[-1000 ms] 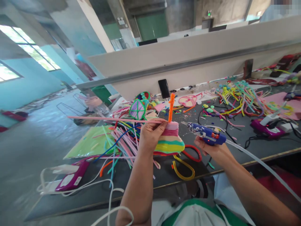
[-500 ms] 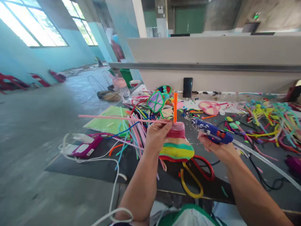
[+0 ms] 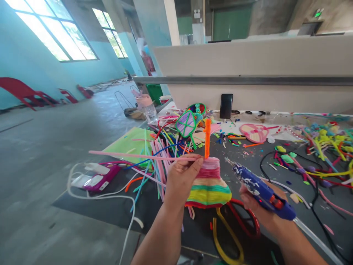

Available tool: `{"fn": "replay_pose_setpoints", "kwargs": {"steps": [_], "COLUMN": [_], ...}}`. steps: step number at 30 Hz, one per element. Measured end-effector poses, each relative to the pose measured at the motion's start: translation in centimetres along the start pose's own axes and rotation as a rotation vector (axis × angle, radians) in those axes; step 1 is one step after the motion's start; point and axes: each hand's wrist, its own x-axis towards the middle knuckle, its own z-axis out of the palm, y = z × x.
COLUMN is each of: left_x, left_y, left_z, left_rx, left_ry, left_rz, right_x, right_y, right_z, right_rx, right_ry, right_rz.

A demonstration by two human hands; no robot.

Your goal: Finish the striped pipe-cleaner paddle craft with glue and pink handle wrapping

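My left hand (image 3: 183, 176) pinches a long pink pipe cleaner (image 3: 132, 155) near its right end, which meets the top of a striped pipe-cleaner piece (image 3: 211, 187). That piece has pink, cream, teal, yellow and red bands, and an orange pipe-cleaner stem (image 3: 207, 140) stands up from it. My right hand (image 3: 261, 206) is wrapped round a blue hot glue gun (image 3: 259, 187). The gun's nozzle points up and left, a little to the right of the striped piece and apart from it. Scissors with a red and a yellow handle (image 3: 220, 239) lie partly under the piece.
A bundle of pink and blue pipe cleaners (image 3: 160, 154) lies left of the piece. Beyond are a green-edged diamond craft (image 3: 185, 124), a pink heart (image 3: 253, 132) and an upright phone (image 3: 226, 106). A purple device with a white cable (image 3: 103, 178) sits at left; tangled pipe cleaners (image 3: 325, 143) at right.
My right hand has brought the glue gun lower and nearer, its nozzle shifting slightly right and down. The left hand keeps its pinch on the pink pipe cleaner. The whole view has shifted slightly.
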Motion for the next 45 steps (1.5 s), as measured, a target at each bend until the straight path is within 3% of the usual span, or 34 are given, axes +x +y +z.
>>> {"fn": "replay_pose_setpoints", "kwargs": {"steps": [6,12,27,45], "left_x": [-0.4,-0.7,-0.6,-0.9], "left_y": [0.1,0.5,2.6,3.5], "left_z": [0.0,0.1,-0.5,0.0], "left_rx": [0.009,0.055,0.479,0.41], "left_ry": [-0.044,-0.079,-0.213,-0.221], "left_rz": [0.013,0.049,0.397,0.252], "right_x": [-0.2,-0.4,-0.5,-0.4], "right_y": [-0.1,-0.3,0.0,0.1], "right_z": [0.3,0.6,0.6,-0.2], "right_rx": [-0.12,-0.199,-0.312,-0.208], "right_ry": [0.0,0.009,0.082,0.007], "right_rz": [-0.272,-0.392,-0.399,-0.24]}}
